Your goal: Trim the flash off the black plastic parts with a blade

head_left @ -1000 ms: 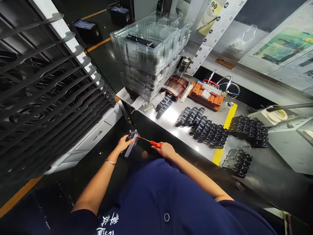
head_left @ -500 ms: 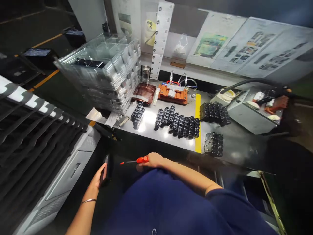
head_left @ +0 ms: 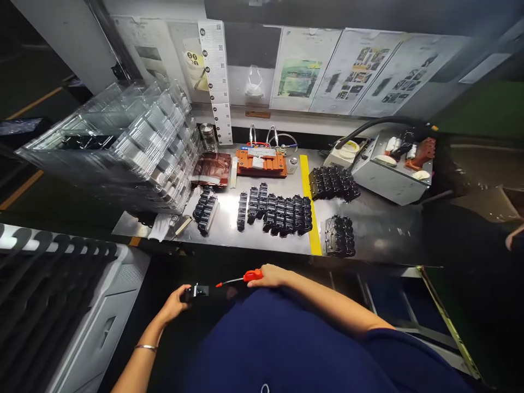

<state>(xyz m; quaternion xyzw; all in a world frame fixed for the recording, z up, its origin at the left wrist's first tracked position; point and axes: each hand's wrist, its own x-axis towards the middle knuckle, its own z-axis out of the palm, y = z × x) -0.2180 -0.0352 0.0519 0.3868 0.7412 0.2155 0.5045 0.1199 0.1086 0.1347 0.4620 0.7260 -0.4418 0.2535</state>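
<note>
My left hand (head_left: pixel 175 305), with a bracelet at the wrist, is closed on a small black part (head_left: pixel 196 292) whose near face looks glossy. It is held below the bench's front edge. In my right hand (head_left: pixel 268 276) is a red air blow gun (head_left: pixel 252 275); its thin nozzle ends in a red tip that points left, a short gap from the black part. On the bench (head_left: pixel 385 234) ahead, several black moulded parts (head_left: pixel 286 213) stand in close rows, with a smaller group (head_left: pixel 206 210) to the left.
A tall stack of clear plastic trays (head_left: pixel 159 142) rises at the left. An orange fixture (head_left: pixel 262 162) with hoses stands at the back. Right of the yellow tape (head_left: pixel 310 207) are more black parts (head_left: pixel 333 183) and a grey box (head_left: pixel 391 169). Another person's hand (head_left: pixel 513 237) shows at the right edge.
My left hand has turned the black part from upright to roughly level and brought it nearer the nozzle tip. My right hand still grips the blow gun. The camera view has shifted.
</note>
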